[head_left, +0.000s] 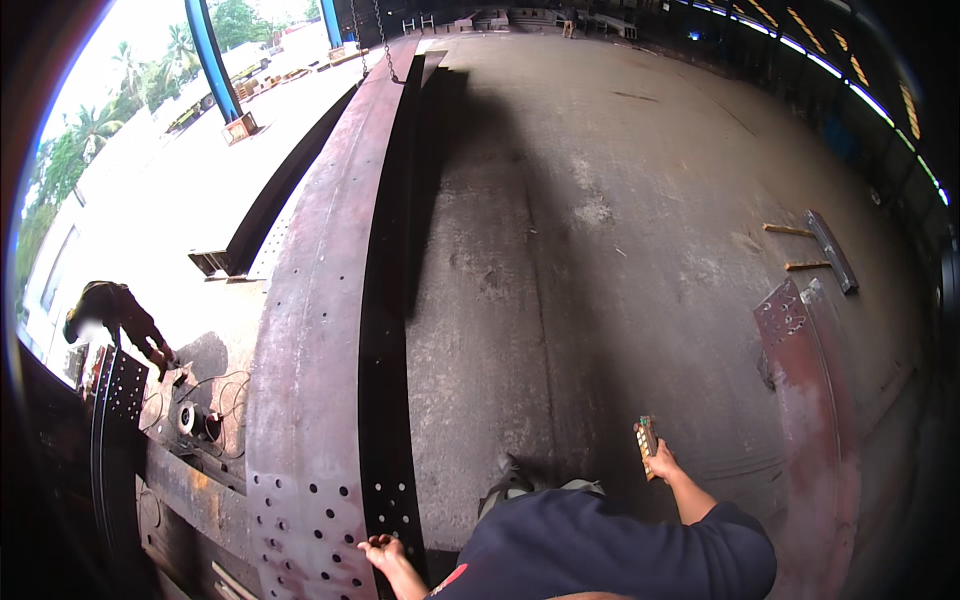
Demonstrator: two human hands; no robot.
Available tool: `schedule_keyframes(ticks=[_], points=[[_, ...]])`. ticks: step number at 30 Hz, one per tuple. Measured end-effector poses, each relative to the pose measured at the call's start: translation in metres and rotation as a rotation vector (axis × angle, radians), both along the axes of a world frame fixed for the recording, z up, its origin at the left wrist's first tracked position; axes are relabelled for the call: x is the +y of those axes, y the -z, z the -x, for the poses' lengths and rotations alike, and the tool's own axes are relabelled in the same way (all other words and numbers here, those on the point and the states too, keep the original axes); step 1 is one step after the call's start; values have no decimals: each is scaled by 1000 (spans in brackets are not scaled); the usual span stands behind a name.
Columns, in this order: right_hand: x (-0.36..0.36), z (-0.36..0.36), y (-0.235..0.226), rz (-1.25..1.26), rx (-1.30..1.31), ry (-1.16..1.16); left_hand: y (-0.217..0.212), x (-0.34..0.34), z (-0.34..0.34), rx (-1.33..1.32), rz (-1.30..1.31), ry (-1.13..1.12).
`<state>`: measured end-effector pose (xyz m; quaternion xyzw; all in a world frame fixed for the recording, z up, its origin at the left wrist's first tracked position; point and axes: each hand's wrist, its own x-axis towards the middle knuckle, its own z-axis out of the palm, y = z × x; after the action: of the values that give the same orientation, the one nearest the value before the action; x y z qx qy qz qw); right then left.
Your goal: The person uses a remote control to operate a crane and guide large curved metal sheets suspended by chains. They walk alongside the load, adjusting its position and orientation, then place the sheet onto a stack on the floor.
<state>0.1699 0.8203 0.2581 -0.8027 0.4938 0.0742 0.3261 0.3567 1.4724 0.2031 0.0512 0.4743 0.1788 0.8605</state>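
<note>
In my right hand [661, 462] is a handheld crane remote control [643, 440], yellowish with rows of buttons along its face; my fingers are wrapped round it, out to my right. My left hand [384, 550] is beside the near end of a long reddish steel beam [320, 260], with its fingers apart and loosely bent. Whether it touches the beam's side I cannot tell. Several round bolt holes pierce this end of the beam. Lifting chains [385, 45] run up from the beam's far part.
To the left another person [115, 315] bends over cables and a spool [188, 418]. A dark beam [290, 190] lies beyond the long one. At right are a drilled reddish beam [810, 400] and a short steel piece [832, 252] on wooden battens. Concrete floor [600, 250] stretches ahead.
</note>
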Motion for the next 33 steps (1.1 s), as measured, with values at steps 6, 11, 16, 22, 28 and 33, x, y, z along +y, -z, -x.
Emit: schedule_keyframes(ticks=[6,11,16,22,28,33], points=[[-72,-144,154,152,119,74,1,-26,-34,-199,-196,-98],[-63,-218,153,-31,318,-235,-31,-34,-81,65,-166,-180],[-79,-297,130,-35,213,-362,-23,-46,-134,167,-169,-180],[-147,-377,135,-7,242,-414,-9,-69,-194,236,-251,-205],[-215,-431,120,-97,315,-282,-13,-74,-240,295,-291,-243],[-252,-495,111,-41,347,-310,-11,-82,-288,353,-324,-226]])
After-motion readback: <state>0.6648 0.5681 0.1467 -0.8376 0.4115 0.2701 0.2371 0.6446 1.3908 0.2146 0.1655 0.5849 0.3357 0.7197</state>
